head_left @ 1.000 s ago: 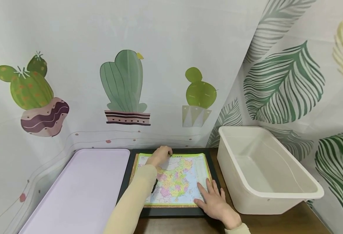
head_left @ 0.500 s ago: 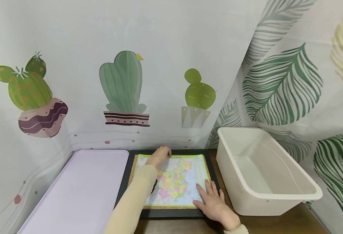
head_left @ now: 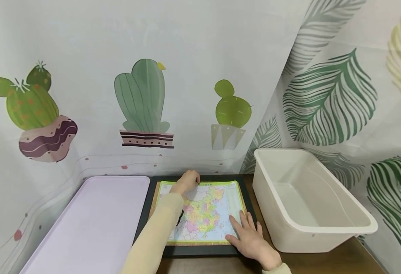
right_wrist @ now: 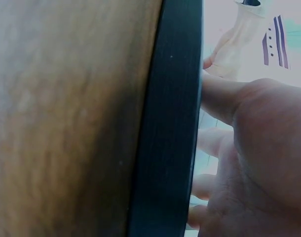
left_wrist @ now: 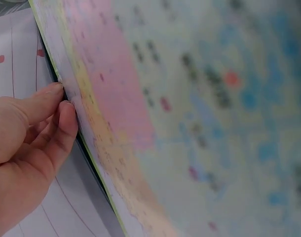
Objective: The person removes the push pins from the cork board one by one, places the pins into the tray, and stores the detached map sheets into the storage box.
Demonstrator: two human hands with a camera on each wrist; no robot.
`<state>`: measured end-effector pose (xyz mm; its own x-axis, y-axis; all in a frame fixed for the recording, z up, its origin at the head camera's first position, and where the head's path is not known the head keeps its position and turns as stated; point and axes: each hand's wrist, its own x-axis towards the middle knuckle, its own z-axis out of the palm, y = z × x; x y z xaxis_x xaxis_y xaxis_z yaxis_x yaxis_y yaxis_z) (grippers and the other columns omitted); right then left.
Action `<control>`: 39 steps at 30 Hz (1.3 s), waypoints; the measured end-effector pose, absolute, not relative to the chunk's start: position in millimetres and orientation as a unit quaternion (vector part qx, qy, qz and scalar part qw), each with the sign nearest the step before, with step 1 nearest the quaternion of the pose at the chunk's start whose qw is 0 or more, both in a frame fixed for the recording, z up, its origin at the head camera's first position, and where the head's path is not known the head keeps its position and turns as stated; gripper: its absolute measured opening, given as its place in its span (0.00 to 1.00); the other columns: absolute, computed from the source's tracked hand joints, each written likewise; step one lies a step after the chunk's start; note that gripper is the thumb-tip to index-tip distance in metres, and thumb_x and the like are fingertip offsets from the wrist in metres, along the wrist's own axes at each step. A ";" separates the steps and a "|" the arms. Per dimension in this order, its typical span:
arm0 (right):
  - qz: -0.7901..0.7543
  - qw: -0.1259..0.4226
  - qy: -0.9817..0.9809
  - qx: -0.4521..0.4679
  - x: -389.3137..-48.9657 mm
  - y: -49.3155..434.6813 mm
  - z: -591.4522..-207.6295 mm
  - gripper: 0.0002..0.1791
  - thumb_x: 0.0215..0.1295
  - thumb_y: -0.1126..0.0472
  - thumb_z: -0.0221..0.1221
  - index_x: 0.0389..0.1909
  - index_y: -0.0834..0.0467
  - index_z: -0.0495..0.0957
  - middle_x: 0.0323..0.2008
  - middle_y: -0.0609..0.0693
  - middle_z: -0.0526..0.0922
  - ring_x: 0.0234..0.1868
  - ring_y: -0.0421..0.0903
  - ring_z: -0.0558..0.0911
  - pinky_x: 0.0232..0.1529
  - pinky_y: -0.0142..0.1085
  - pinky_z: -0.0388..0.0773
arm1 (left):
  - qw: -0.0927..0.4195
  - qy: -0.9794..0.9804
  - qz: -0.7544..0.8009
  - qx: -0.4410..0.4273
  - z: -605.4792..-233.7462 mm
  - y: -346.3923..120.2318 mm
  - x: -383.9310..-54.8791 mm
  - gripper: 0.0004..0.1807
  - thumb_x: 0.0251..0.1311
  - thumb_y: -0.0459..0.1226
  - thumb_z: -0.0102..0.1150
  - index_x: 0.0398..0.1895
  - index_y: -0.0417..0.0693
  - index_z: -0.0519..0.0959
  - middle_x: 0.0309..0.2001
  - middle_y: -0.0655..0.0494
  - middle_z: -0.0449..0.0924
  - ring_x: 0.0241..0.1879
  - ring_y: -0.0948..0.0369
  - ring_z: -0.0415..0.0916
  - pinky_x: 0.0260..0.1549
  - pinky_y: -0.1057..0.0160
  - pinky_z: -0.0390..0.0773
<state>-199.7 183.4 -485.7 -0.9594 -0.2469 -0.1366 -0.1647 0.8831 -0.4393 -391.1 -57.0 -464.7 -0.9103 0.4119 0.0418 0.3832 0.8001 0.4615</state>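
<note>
A colourful printed map (head_left: 203,213) with a green border lies on a brown cork sheet (head_left: 200,243), inside a black frame (head_left: 200,250) on the brown table. My left hand (head_left: 186,182) reaches across to the map's top edge. In the left wrist view its thumb and forefinger tips meet at the edge of the map (left_wrist: 190,123), the other fingers curled beneath. Whether something tiny sits between the tips is hidden. My right hand (head_left: 251,241) rests with spread fingers on the map's lower right and the frame; the right wrist view shows its palm beside the frame (right_wrist: 168,118).
On the left is a pale lilac tray (head_left: 94,224). A deep white bin (head_left: 272,194) stands close on the right. Behind everything hangs a white curtain (head_left: 193,76) printed with cacti and leaves. Brown table (head_left: 200,265) shows along the front.
The view has shifted slightly. Both hands keep their places on the map, and the map, tray and bin stay where they were.
</note>
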 end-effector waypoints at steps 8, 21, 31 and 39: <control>-0.214 0.090 0.967 -0.108 -199.0 183.3 -486.9 0.39 0.68 0.40 0.56 0.73 0.56 0.62 0.74 0.68 0.47 0.73 0.69 0.42 0.62 0.71 0.38 | 0.063 0.955 0.214 0.197 -464.3 -52.3 -394.8 0.12 0.70 0.29 0.51 0.26 0.43 0.76 0.22 0.57 0.65 0.21 0.61 0.59 0.23 0.62 0.65; -0.222 0.094 0.965 -0.105 -200.0 184.4 -486.2 0.39 0.68 0.39 0.56 0.73 0.56 0.62 0.74 0.68 0.46 0.73 0.69 0.41 0.63 0.71 0.36 | 0.092 0.946 0.263 0.168 -465.7 -54.4 -402.9 0.19 0.72 0.30 0.49 0.18 0.44 0.72 0.15 0.59 0.58 0.17 0.61 0.54 0.21 0.63 0.63; -0.228 0.105 0.962 -0.105 -201.1 183.8 -486.9 0.39 0.68 0.39 0.55 0.73 0.55 0.61 0.74 0.68 0.46 0.73 0.69 0.40 0.63 0.71 0.35 | 0.089 0.955 0.250 0.135 -460.5 -55.0 -397.6 0.09 0.71 0.33 0.52 0.35 0.45 0.82 0.31 0.55 0.77 0.29 0.59 0.72 0.31 0.59 0.74; -0.233 0.101 0.961 -0.108 -200.4 183.5 -487.0 0.39 0.68 0.39 0.55 0.73 0.55 0.62 0.74 0.68 0.46 0.73 0.69 0.40 0.63 0.71 0.35 | 0.100 0.948 0.268 0.140 -466.3 -54.9 -401.8 0.16 0.72 0.32 0.50 0.23 0.46 0.77 0.21 0.57 0.69 0.20 0.60 0.61 0.25 0.61 0.67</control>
